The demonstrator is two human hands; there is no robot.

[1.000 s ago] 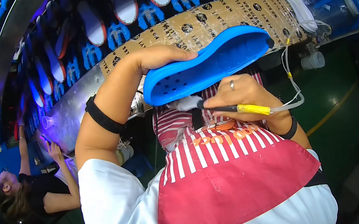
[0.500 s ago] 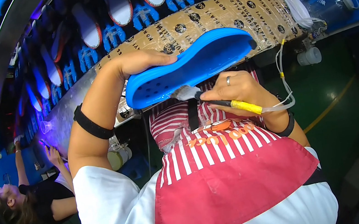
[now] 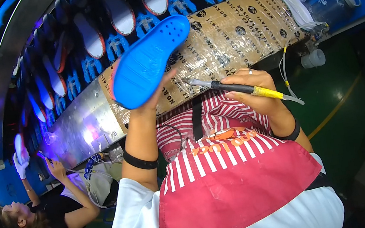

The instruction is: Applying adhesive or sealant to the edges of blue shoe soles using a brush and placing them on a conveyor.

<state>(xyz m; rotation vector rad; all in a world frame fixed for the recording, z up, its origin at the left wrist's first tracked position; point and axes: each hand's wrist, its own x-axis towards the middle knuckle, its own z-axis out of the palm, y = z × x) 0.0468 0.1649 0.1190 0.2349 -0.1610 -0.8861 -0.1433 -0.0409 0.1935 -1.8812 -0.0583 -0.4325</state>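
Observation:
A blue foam shoe sole is held over the taped cardboard-covered ledge, its grooved face and a cluster of small holes at one end toward me. My left hand grips it from beneath, with most of its fingers hidden behind the sole. To the right, my right hand is closed round a brush with a black and yellow handle and a clear tube at its rear end. The bristle end points left, apart from the sole, above the cardboard.
Beyond the cardboard covering, a row of white-topped shoe parts sits on blue holders. White strips and a dark jug stand at the right end. Another person works at the left.
My left hand has turned the sole over and moved it left and away from the brush. The brush has come off the sole; my right hand still grips it.

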